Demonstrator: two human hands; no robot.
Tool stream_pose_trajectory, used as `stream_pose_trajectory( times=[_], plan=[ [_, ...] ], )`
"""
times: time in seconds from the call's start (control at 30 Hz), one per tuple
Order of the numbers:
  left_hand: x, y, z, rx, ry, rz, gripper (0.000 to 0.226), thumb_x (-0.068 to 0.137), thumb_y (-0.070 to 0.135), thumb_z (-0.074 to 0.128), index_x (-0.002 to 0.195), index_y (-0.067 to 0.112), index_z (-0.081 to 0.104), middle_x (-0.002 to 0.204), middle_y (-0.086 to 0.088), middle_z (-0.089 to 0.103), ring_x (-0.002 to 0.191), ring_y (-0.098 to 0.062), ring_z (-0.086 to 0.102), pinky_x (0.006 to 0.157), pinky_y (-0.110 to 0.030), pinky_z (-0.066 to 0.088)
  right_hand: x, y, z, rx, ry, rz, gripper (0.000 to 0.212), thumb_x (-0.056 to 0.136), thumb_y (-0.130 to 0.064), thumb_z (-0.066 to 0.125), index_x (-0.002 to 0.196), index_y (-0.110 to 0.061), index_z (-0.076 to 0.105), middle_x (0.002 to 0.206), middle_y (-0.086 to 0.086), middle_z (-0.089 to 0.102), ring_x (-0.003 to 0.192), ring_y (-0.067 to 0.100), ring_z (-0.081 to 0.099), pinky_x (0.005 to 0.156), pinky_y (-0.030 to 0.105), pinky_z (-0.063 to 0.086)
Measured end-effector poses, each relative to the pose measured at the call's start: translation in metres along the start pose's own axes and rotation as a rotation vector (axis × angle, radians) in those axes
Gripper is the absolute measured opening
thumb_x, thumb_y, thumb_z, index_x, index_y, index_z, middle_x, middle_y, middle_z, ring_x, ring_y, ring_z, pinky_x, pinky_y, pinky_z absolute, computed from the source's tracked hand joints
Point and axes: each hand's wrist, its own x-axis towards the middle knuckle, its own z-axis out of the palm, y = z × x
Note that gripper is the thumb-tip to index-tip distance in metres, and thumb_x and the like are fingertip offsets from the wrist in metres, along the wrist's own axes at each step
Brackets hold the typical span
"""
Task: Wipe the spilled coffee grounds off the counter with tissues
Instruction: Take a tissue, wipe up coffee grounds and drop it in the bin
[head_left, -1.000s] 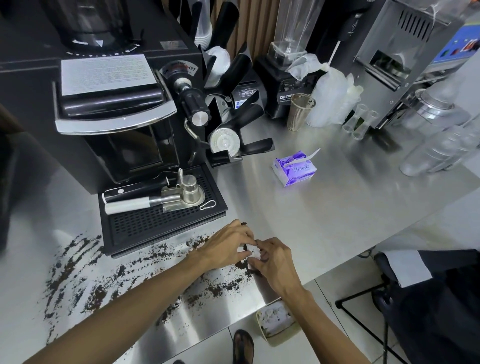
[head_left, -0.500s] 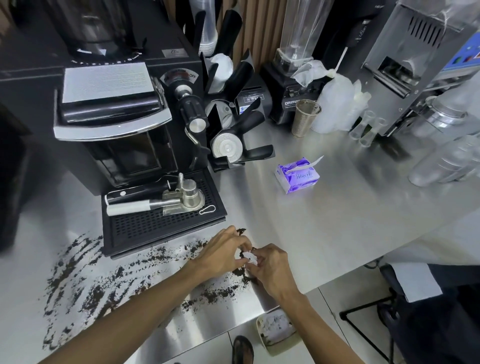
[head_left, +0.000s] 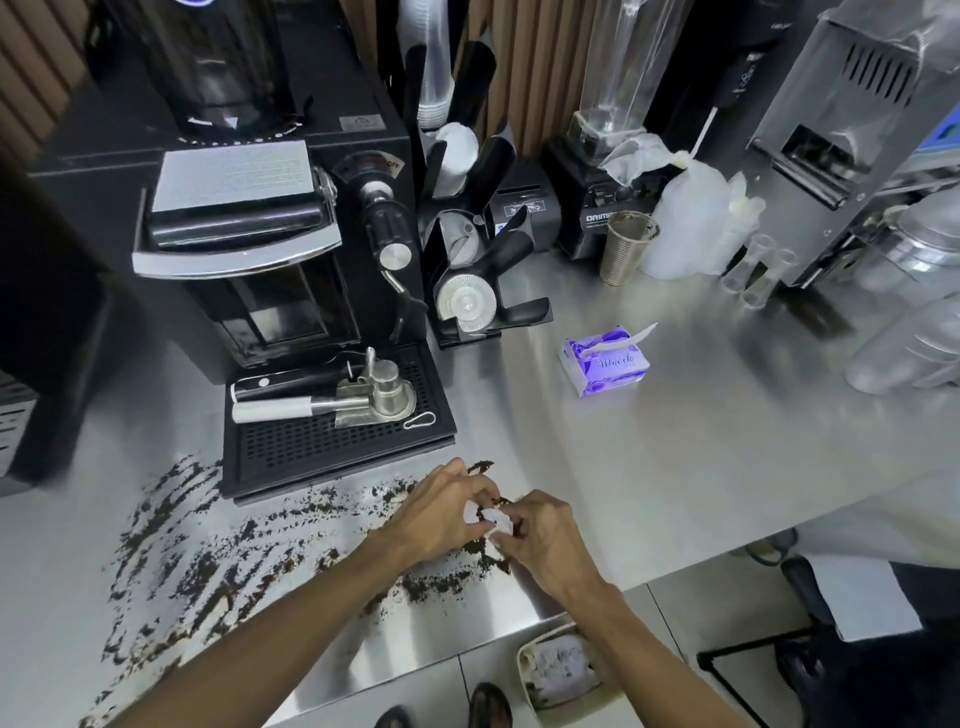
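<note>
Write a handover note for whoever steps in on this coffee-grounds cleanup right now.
Hands: left hand and right hand both pinch one small crumpled white tissue near the front edge of the stainless steel counter.
Dark coffee grounds: spread from the hands leftward, in front of the black drip tray.
Purple tissue pack: on the counter behind the hands, one sheet sticking out.
Beige bin: on the floor below, with crumpled white paper inside.
Done: little; most grounds remain.
Left: wipe up the rest.
</note>
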Motion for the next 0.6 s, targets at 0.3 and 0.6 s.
stream_pose_trajectory(
  times=[0.3,0.6],
  plan=[
    [0.004,-0.005,0.0,-0.079,-0.009,0.043,0.043,0.08,0.038,0.075,0.115,0.042,0.049,0.095,0.018,0.057,0.092,0.0,0.057,0.084,-0.034,0.053,-0.002,-0.003,0.005,-0.161,0.131,0.009,0.024,0.079,-0.032,0.073,0.101,-0.021,0.074,0.086,-0.003,0.067,0.082,0.016,0.043,0.07,0.025,0.039],
    [0.007,-0.013,0.001,-0.141,-0.018,0.095,0.039,0.083,0.029,0.074,0.116,0.033,0.055,0.097,0.013,0.054,0.093,-0.003,0.06,0.09,-0.031,0.053,-0.004,-0.005,0.013,-0.316,0.193,0.031,0.035,0.083,-0.045,0.066,0.11,-0.023,0.073,0.093,-0.007,0.069,0.083,0.015,0.039,0.077,0.029,0.03]
  ],
)
